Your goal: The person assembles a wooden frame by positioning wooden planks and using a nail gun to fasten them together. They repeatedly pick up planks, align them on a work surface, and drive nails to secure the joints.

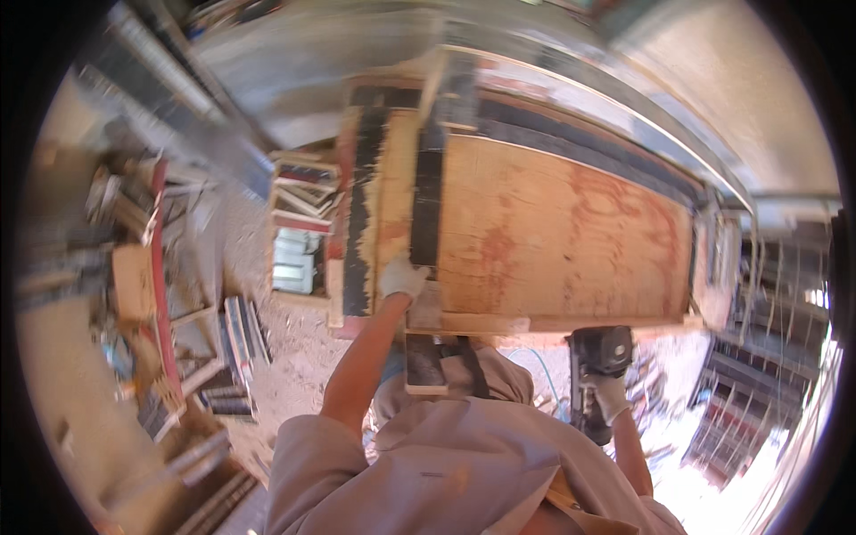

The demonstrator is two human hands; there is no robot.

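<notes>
A workbench [383, 214] with a wooden top stretches in front of me. On it lies a large plywood panel [535, 232] with reddish stains, framed by dark strips. A dark narrow board [428, 205] runs along the panel's left side, and its near end sticks out over the bench's front edge. My left hand [406, 278], in a pale glove, grips this board near the front edge. To the right, my right hand [609, 397], also gloved, holds a black nail gun [602, 352] upright by its handle, just off the bench's front edge.
A light wooden strip [481, 324] lines the panel's front. Left of the bench stands a wooden crate [303, 223] with a pale green case in it. Stacked boards [236, 339] and timber frames lie farther left. A thin blue hose [546, 366] hangs below the bench. Metal racks [758, 357] stand right.
</notes>
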